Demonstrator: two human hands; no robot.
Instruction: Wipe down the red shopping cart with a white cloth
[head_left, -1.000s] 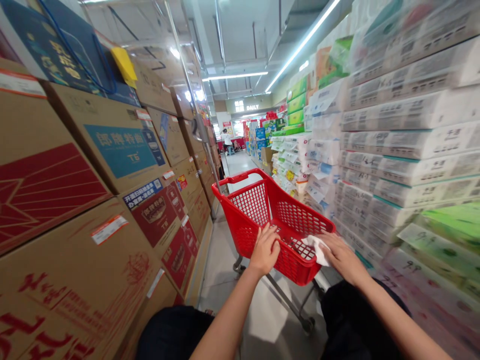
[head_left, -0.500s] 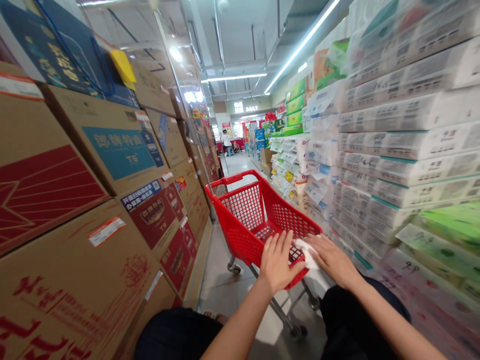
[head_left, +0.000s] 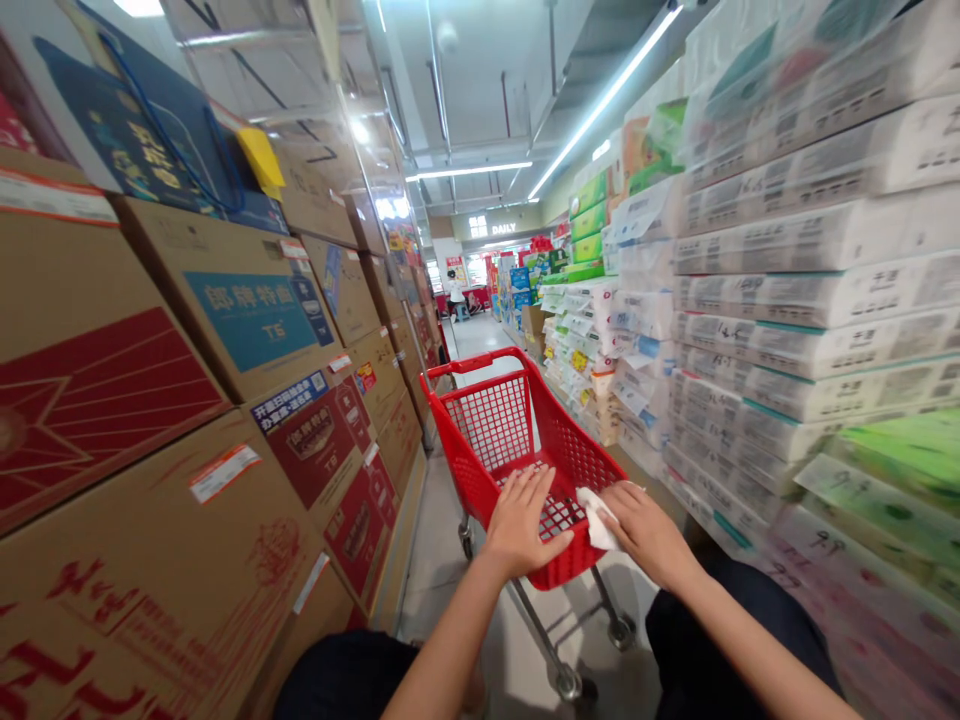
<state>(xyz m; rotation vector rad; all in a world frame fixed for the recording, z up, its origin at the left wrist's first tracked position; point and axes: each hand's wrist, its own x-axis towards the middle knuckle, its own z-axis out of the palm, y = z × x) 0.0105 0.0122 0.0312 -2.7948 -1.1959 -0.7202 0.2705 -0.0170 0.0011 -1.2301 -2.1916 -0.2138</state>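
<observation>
A red plastic shopping cart (head_left: 491,425) on metal legs and casters stands in the aisle between my knees, its handle at the far side. On the rim at the near left corner lies my left hand (head_left: 523,522), fingers stretched out and holding nothing. My right hand (head_left: 643,530) is at the near right corner of the cart, its fingers bent over a crumpled white cloth or tissue (head_left: 598,520) pressed to the rim. Part of the white piece is hidden under the fingers. Through the grid walls I see the basket's floor.
Stacked cardboard cartons (head_left: 247,300) line the left side close by. Wrapped white paper packs (head_left: 795,290) are piled on the right, with green packs (head_left: 900,460) lower down. A person (head_left: 455,290) sits far down the aisle.
The cart's near end has swung a little to the left. Both hands have moved left with it, the right one still holding the white piece at the rim.
</observation>
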